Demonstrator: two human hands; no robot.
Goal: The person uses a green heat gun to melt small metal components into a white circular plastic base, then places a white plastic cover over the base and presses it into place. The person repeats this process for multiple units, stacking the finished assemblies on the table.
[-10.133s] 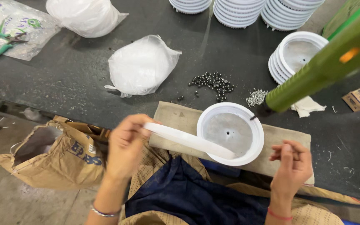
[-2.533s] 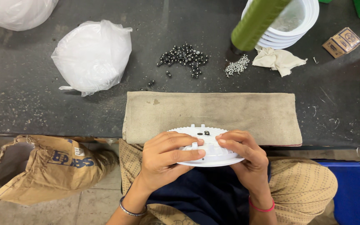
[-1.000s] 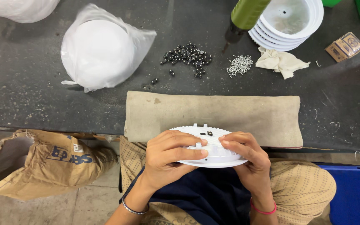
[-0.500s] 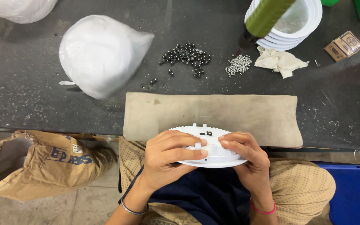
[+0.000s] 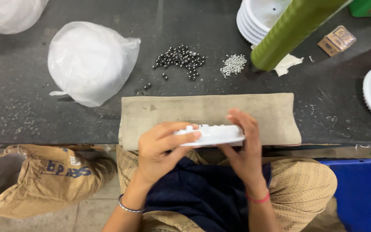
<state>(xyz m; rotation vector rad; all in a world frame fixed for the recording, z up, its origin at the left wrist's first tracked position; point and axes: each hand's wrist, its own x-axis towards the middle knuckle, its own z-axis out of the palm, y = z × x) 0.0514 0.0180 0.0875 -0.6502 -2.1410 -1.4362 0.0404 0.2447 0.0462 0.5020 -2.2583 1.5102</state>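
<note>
Both hands grip a white disc (image 5: pixel 211 134) edge-on above the desk's (image 5: pixel 22 116) near edge: left hand (image 5: pixel 162 148) clasps its 9 o'clock rim, right hand (image 5: pixel 245 144) its 3 o'clock rim. Tan cloth (image 5: pixel 207 109) lies just behind; dark beads (image 5: pixel 179 58) at 12 o'clock.

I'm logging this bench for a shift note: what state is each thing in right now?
White round plastic part: held edge-on in both hands over the lap.
Left hand: gripping the part.
Right hand: supporting the part from behind.
Beige cloth: spread flat, hanging over the bench edge.
Dark steel balls: loose pile.
Small silver parts: loose pile.
Plastic bag: full.
Brown sack: open.
</note>
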